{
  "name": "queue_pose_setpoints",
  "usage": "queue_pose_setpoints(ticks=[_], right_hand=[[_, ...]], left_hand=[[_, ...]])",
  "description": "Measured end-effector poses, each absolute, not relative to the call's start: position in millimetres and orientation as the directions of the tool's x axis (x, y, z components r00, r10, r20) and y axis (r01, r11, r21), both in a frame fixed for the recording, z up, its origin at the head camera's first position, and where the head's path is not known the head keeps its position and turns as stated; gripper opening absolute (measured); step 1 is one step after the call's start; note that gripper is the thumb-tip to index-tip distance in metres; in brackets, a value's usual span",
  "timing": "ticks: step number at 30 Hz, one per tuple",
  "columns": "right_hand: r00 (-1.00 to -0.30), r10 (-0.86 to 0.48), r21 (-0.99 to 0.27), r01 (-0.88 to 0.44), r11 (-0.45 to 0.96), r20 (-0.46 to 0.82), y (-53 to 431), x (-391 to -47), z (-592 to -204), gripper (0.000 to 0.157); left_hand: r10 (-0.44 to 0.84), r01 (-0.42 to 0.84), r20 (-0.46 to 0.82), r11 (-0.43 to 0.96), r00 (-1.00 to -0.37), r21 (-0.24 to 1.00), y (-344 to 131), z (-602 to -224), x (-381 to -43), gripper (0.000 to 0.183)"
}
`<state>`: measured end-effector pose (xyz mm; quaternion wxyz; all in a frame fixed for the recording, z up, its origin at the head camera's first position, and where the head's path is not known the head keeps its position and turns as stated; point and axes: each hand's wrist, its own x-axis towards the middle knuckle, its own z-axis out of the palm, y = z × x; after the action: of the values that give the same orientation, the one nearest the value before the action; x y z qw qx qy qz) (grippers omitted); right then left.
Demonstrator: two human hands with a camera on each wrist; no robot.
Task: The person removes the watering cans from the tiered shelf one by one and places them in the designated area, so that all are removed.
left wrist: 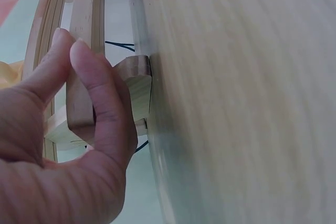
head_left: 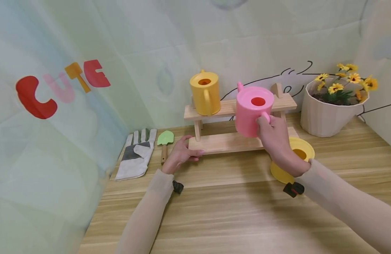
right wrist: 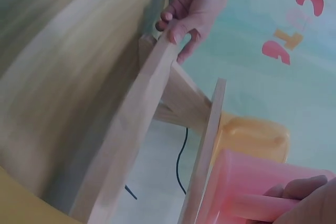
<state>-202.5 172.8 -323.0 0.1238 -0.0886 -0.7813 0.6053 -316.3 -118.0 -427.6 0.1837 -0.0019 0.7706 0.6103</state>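
While your L hand (head_left: 182,153) pinches the lower rack tier (head_left: 225,143) at its L end, your R hand (head_left: 276,139) grips the pink can (head_left: 247,120) by its handle (head_left: 266,116).
Long axis approx. upright, near upper rack tier (head_left: 228,107) (contact unclear); spout (head_left: 240,86) points away from you, slightly L. Cans: 3 tot., 1 pink, 1 rear yellow can (head_left: 198,98) on upper rack tier, 1 front yellow can (head_left: 279,173) on table (head_left: 221,211); 1 glove (head_left: 130,169), 1 trowel (head_left: 165,138), 1 flowerpot (head_left: 322,116).

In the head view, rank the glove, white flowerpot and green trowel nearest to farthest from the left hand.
1. Green trowel: just left of the left hand.
2. Glove: left, beyond the trowel.
3. White flowerpot: at the far right.
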Motion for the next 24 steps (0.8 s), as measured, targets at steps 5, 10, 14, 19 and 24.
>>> queue_pose_setpoints(ticks=[5,10,14,19,24], right_hand=[[-0.958,0.283,-0.968,0.021,0.251,0.052,173.9,-190.9,-327.8,0.039],[-0.957,0.289,-0.975,0.033,0.219,0.032,172.3,-180.2,-334.7,0.039],[-0.958,0.285,-0.975,0.033,0.217,0.031,171.7,-172.0,-340.5,0.042],[-0.963,0.269,-0.965,0.088,0.245,-0.019,172.6,-159.7,-348.2,0.044],[-0.960,0.273,-0.961,0.133,0.244,-0.064,170.2,-150.9,-358.9,0.044]], left_hand=[[0.221,-0.228,-0.287,0.259,-0.932,0.939,-118.5,-427.6,-316.5,0.097],[0.219,-0.235,-0.295,0.261,-0.930,0.936,-118.9,-426.8,-316.0,0.098],[0.218,-0.234,-0.295,0.267,-0.930,0.935,-119.5,-427.1,-316.2,0.098],[0.219,-0.229,-0.291,0.269,-0.931,0.935,-120.1,-428.0,-316.9,0.098],[0.221,-0.226,-0.289,0.268,-0.932,0.936,-120.1,-428.1,-317.0,0.098]])
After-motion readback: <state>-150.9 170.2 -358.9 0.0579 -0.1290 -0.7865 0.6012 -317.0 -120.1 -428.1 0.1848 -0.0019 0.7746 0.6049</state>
